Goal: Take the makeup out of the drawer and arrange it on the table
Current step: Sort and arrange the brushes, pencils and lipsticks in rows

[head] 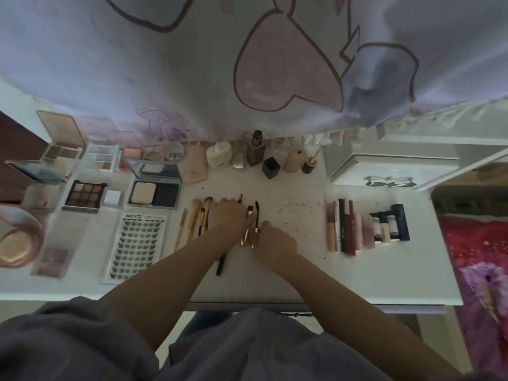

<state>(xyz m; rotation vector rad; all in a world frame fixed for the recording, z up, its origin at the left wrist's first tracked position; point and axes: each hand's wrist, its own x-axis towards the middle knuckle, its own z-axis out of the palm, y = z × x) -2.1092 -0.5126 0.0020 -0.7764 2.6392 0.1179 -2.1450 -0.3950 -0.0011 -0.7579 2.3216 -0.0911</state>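
Head view: my left hand (pixel 229 218) lies flat, pressing the brushes (pixel 196 218) on the surface (pixel 302 270). Right hand (pixel 276 239) pinches a small black applicator (pixel 257 215) just beside it. I judge: align tips, set parallel.

White table (pixel 302 270), palettes (pixel 85 198) left, brushes (pixel 196 220) centre, possibly lipsticks (pixel 357 229) right, bottles (pixel 254 152) behind

Dim room, white table (pixel 357 279), heart-print curtain (pixel 286 70) behind

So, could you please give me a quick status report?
Both hands, left, right, on small black applicators. Gold-handled brushes lined up. Nothing blocking.
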